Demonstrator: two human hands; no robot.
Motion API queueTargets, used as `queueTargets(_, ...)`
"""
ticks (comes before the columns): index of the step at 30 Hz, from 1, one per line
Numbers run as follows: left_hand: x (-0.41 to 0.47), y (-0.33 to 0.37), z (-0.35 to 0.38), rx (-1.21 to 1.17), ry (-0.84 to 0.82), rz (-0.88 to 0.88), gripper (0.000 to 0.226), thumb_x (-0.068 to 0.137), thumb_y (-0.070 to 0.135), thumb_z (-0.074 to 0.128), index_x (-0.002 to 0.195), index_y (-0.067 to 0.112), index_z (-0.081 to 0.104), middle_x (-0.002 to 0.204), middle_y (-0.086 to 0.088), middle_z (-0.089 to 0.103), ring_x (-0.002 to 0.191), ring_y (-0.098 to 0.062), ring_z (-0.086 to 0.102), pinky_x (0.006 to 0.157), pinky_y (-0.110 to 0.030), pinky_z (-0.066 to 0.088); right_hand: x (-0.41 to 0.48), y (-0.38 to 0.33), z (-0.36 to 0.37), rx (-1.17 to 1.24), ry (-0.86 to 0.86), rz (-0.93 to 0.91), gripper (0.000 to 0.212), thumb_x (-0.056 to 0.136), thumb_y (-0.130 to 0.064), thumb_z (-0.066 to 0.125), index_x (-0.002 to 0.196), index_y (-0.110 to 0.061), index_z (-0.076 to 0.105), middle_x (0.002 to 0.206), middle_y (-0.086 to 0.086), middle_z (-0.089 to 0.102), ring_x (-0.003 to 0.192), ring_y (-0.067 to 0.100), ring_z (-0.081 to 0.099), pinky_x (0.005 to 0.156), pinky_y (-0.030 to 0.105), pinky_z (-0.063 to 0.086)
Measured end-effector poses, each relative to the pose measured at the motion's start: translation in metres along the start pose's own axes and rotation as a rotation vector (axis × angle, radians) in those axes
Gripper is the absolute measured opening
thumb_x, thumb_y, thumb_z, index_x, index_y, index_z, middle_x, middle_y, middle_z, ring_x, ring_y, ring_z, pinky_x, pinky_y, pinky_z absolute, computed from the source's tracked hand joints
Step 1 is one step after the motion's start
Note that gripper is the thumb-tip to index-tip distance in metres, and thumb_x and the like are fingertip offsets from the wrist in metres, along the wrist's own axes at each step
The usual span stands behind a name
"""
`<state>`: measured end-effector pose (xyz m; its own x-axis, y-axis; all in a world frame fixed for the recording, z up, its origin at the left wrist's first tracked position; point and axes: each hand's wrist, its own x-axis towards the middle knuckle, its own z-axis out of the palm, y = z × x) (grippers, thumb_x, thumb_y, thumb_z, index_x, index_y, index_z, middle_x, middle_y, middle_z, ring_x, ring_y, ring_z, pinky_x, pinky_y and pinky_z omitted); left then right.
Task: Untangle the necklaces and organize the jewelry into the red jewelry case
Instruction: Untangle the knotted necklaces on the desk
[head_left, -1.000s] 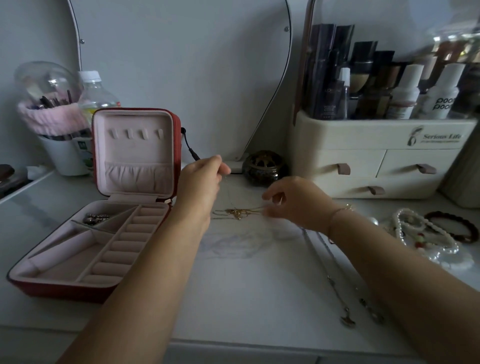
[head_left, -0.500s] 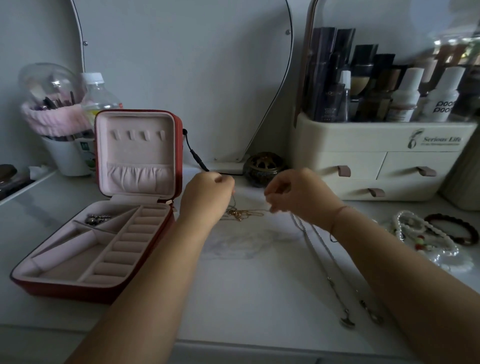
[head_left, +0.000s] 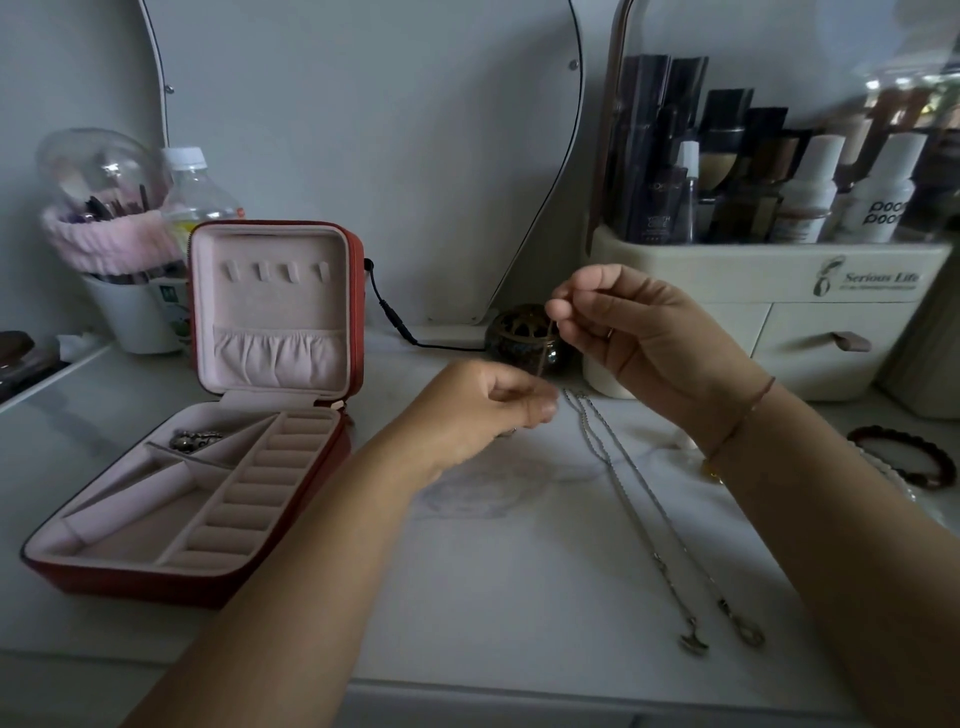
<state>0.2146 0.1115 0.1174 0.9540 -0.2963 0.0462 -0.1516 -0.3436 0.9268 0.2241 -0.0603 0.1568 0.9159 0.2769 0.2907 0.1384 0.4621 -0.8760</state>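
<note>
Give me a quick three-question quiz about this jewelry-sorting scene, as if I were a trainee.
1. True or false: the red jewelry case stands open.
2. What do the left hand and right hand pinch between them? A thin chain; B brush; C bottle.
3. Where does the silver necklace lie?
Key: 1 true. 2 A. 3 Stretched out on the tabletop, outside the case.

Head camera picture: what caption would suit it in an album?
Left hand and right hand pinch a thin chain above the table; a silver necklace lies alongside, red jewelry case open.
</note>
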Motion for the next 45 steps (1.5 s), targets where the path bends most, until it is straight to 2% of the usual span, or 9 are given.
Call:
queueTargets(6,-0.002,0.001,-0.001,-0.068,0.045,-0.036,0.010,0.086,0.009,0.068,0.093,0.015,0.072,0.081,-0.002,0.074,0.075,-0.008,0.068,0.058,-0.015,0.048,0.002,-0.002,-0.002,0.062,0.026,-0.011,0.016,0.087,0.004,0.047,0.087,-0.008,0.058,0.078,0.005,0.067,0.072,0.010,0.066,0.068,0.020,0.054)
queueTargets(14,-0.002,-0.003,-0.009,-0.054,0.137,-0.091,0.005,0.086,0.009,0.068,0.089,0.013,0.071,0.077,-0.005,0.074,0.069,-0.015,0.067,0.063,-0.025,0.053,0.005,-0.013,-0.011,0.157,0.132,-0.093,0.027,0.094,0.004,0.039,0.088,-0.014,0.059,0.072,-0.001,0.064,0.064,0.006,0.059,0.073,0.021,0.048)
queueTargets(19,-0.002,0.002,-0.012,-0.123,0.088,-0.068,0.011,0.092,0.018,0.061,0.091,0.016,0.072,0.080,-0.001,0.075,0.069,-0.011,0.069,0.073,-0.025,0.051,0.002,-0.014,-0.009,0.117,0.107,-0.030,0.030,0.094,0.005,0.037,0.090,-0.013,0.060,0.068,-0.002,0.060,0.057,0.005,0.054,0.092,0.034,0.051)
queueTargets(23,-0.003,0.005,-0.012,-0.210,0.074,-0.024,0.015,0.093,0.019,0.058,0.093,0.014,0.072,0.082,0.000,0.073,0.073,-0.010,0.067,0.071,-0.023,0.048,0.001,-0.008,-0.005,0.010,0.103,0.107,0.032,0.094,0.008,0.032,0.093,-0.007,0.060,0.064,0.002,0.053,0.053,0.008,0.045,0.075,0.031,0.058)
queueTargets(28,-0.002,0.008,-0.013,-0.334,0.073,0.008,0.015,0.090,0.022,0.060,0.090,0.014,0.072,0.078,0.002,0.071,0.070,-0.010,0.065,0.075,-0.024,0.049,0.001,0.002,-0.002,-0.192,0.108,0.253,0.033,0.094,0.008,0.031,0.094,-0.006,0.061,0.062,0.004,0.048,0.047,0.008,0.035,0.050,0.021,0.047)
queueTargets(33,-0.002,0.008,-0.014,-0.364,0.093,0.058,0.016,0.092,0.020,0.058,0.090,0.011,0.070,0.072,0.002,0.066,0.057,-0.009,0.053,0.066,-0.023,0.049,-0.002,0.007,-0.001,-0.360,0.009,0.354,0.022,0.096,-0.016,0.048,0.104,0.000,0.061,0.058,0.002,0.040,0.049,0.009,0.033,0.044,0.019,0.036)
queueTargets(36,-0.002,0.009,-0.016,-0.323,0.130,0.089,0.019,0.092,0.022,0.057,0.094,0.008,0.070,0.069,0.003,0.061,0.052,-0.007,0.044,0.061,-0.022,0.042,-0.005,0.006,-0.001,-0.459,-0.125,0.401,0.045,0.079,-0.031,0.062,0.108,0.004,0.059,0.055,-0.004,0.033,0.048,0.007,0.028,0.044,0.017,0.030)
queueTargets(42,-0.004,0.011,-0.015,-0.301,0.141,0.113,0.018,0.091,0.024,0.059,0.086,0.011,0.069,0.063,-0.004,0.049,0.048,-0.008,0.031,0.049,-0.019,0.026,-0.005,0.007,0.000,-0.607,-0.099,0.331,0.035,0.064,-0.028,0.072,0.089,-0.005,0.067,0.051,-0.001,0.032,0.045,0.010,0.022,0.042,0.020,0.022)
queueTargets(45,-0.004,0.011,-0.015,-0.306,0.141,0.099,0.018,0.093,0.025,0.057,0.087,0.011,0.067,0.044,0.009,0.042,0.044,-0.007,0.031,0.048,-0.019,0.027,-0.004,0.006,-0.002,-0.600,-0.086,0.312,0.029,0.067,-0.026,0.071,0.088,-0.006,0.068,0.049,-0.002,0.036,0.044,0.010,0.024,0.041,0.020,0.023)
